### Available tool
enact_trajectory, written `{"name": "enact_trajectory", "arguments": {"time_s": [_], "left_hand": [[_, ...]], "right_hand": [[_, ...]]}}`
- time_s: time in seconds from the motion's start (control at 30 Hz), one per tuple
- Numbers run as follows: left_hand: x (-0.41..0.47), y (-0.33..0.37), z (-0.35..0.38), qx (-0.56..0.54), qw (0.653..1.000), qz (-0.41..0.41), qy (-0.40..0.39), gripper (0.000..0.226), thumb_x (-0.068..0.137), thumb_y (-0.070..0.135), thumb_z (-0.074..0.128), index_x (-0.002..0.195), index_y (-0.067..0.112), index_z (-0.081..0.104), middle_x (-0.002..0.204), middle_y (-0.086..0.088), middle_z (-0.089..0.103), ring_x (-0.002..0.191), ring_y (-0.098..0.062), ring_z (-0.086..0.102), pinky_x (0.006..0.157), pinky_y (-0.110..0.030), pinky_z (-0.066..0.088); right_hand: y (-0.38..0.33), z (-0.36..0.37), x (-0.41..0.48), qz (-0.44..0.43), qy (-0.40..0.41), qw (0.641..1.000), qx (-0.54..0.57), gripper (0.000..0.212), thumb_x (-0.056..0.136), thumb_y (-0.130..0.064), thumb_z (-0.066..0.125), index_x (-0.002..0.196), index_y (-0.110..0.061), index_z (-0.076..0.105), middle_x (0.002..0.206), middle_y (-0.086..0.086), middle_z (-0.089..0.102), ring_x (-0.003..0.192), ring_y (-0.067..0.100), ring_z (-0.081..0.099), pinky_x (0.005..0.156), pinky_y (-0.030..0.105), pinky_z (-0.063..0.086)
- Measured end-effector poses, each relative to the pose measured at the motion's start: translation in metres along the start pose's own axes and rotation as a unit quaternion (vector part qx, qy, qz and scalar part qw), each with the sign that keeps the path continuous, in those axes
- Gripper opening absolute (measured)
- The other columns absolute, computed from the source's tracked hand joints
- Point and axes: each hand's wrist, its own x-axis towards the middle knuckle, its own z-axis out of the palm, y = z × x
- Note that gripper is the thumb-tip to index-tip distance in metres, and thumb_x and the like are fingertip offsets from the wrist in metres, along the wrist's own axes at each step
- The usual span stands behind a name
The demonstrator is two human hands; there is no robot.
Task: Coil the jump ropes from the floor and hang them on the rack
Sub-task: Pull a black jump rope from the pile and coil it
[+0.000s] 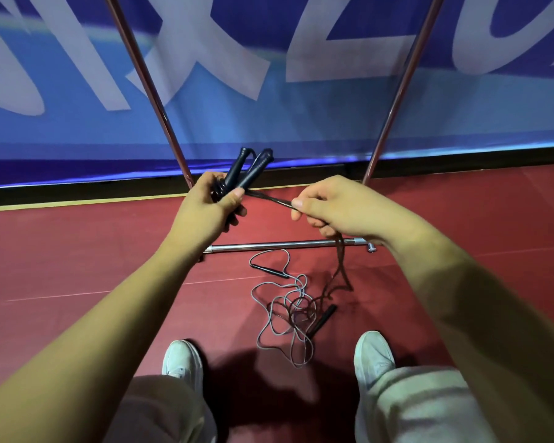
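So, mid-frame the left hand (211, 206) grips both dark handles (250, 169) of one jump rope, while the right hand (330, 206) pinches its cord (269, 198) stretched between them. A grey rope (288, 311) lies tangled on the red floor (77, 251), lower centre, below the rack bar (288, 245).

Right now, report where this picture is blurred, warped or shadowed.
Head view: the blue banner with white lettering is smeared by motion blur; the thin dark jump rope stretched between the left hand and right hand is streaked too; the rack's reddish metal uprights splay apart, likely wide-angle distortion; a dark shadow pools on the red floor between the white shoes.
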Motion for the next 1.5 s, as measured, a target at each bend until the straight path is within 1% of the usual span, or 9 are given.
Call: {"name": "enact_trajectory", "arguments": {"time_s": [0.1, 0.2, 0.43, 0.57, 0.8, 0.97, 1.07, 1.23, 1.5], "left_hand": [[-0.002, -0.008, 0.001, 0.161, 0.986, 0.048, 0.021, 0.020, 0.093, 0.024, 0.066, 0.104, 0.024, 0.050, 0.084, -0.002, 0.073, 0.067, -0.017, 0.065, 0.067, -0.033, 0.048], [-0.010, -0.019, 0.008, 0.481, 0.870, 0.113, -0.004, 0.038, 0.091, 0.034, 0.065, 0.121, 0.021, 0.046, 0.100, -0.013, 0.070, 0.088, -0.041, 0.066, 0.065, -0.040, 0.045], [-0.031, -0.025, 0.038, 0.536, 0.803, 0.105, -0.238, 0.040, 0.080, 0.059, 0.065, 0.109, 0.033, 0.058, 0.095, 0.000, 0.070, 0.095, -0.027, 0.066, 0.069, -0.033, 0.047], [-0.035, -0.013, 0.037, 0.440, 0.839, 0.135, -0.291, 0.037, 0.071, 0.076, 0.064, 0.070, 0.042, 0.049, 0.057, 0.011, 0.051, 0.063, -0.014, 0.054, 0.059, -0.029, 0.036], [-0.030, -0.001, 0.024, 0.078, 0.927, 0.124, -0.345, 0.028, 0.086, 0.039, 0.072, 0.111, 0.028, 0.065, 0.066, 0.001, 0.053, 0.059, -0.008, 0.044, 0.051, -0.028, 0.044], [-0.020, 0.002, 0.020, -0.173, 0.955, 0.038, -0.237, 0.046, 0.084, 0.029, 0.066, 0.123, 0.013, 0.050, 0.070, 0.001, 0.052, 0.047, -0.014, 0.037, 0.044, -0.022, 0.028], [-0.016, 0.004, 0.017, -0.196, 0.961, 0.023, -0.195, 0.037, 0.091, 0.022, 0.056, 0.128, 0.016, 0.056, 0.074, 0.000, 0.053, 0.049, -0.016, 0.038, 0.046, -0.023, 0.025], [-0.010, 0.007, 0.010, -0.189, 0.975, -0.016, -0.112, 0.011, 0.100, 0.021, 0.051, 0.097, 0.015, 0.059, 0.071, -0.008, 0.047, 0.053, -0.019, 0.042, 0.050, -0.025, 0.031], [0.002, 0.004, -0.005, -0.155, 0.987, -0.050, -0.010, 0.015, 0.100, 0.021, 0.055, 0.109, 0.009, 0.057, 0.068, -0.009, 0.056, 0.057, -0.019, 0.056, 0.054, -0.026, 0.049]], "right_hand": [[-0.007, 0.006, -0.004, 0.001, -0.020, 0.998, -0.067, 0.017, 0.094, -0.024, 0.062, 0.088, -0.012, 0.071, 0.052, -0.003, 0.047, 0.040, 0.012, 0.044, 0.045, 0.022, 0.040], [-0.012, 0.010, -0.009, -0.005, -0.064, 0.986, -0.156, 0.015, 0.090, -0.022, 0.066, 0.089, -0.009, 0.073, 0.054, 0.003, 0.048, 0.038, 0.014, 0.041, 0.044, 0.022, 0.036], [-0.011, 0.013, -0.011, -0.055, -0.057, 0.973, -0.216, 0.018, 0.082, -0.021, 0.074, 0.071, -0.006, 0.073, 0.056, 0.007, 0.054, 0.050, 0.011, 0.040, 0.048, 0.025, 0.032], [-0.003, 0.001, -0.009, -0.068, 0.012, 0.980, -0.185, 0.018, 0.077, -0.025, 0.081, 0.070, -0.010, 0.074, 0.054, -0.001, 0.055, 0.047, 0.005, 0.041, 0.049, 0.018, 0.032], [0.018, -0.015, -0.002, -0.015, 0.043, 0.998, -0.039, 0.012, 0.086, -0.023, 0.073, 0.076, -0.015, 0.074, 0.066, 0.022, 0.060, 0.056, 0.017, 0.048, 0.055, 0.027, 0.039], [0.013, -0.007, 0.003, -0.006, 0.022, 1.000, 0.000, 0.032, 0.098, -0.024, 0.058, 0.068, -0.017, 0.067, 0.059, 0.002, 0.060, 0.056, 0.014, 0.052, 0.057, 0.027, 0.042], [0.009, 0.000, 0.002, -0.011, 0.003, 1.000, 0.010, 0.034, 0.101, -0.028, 0.052, 0.074, -0.012, 0.066, 0.060, 0.000, 0.057, 0.055, 0.012, 0.051, 0.053, 0.021, 0.042], [0.007, 0.005, 0.004, -0.012, -0.007, 0.998, 0.058, 0.016, 0.097, -0.028, 0.059, 0.089, -0.014, 0.061, 0.055, -0.005, 0.045, 0.045, 0.009, 0.035, 0.045, 0.021, 0.032], [0.002, 0.008, -0.002, -0.034, -0.037, 0.995, -0.085, 0.013, 0.099, -0.017, 0.053, 0.098, -0.010, 0.064, 0.062, 0.000, 0.062, 0.053, 0.008, 0.060, 0.053, 0.020, 0.043]]}}
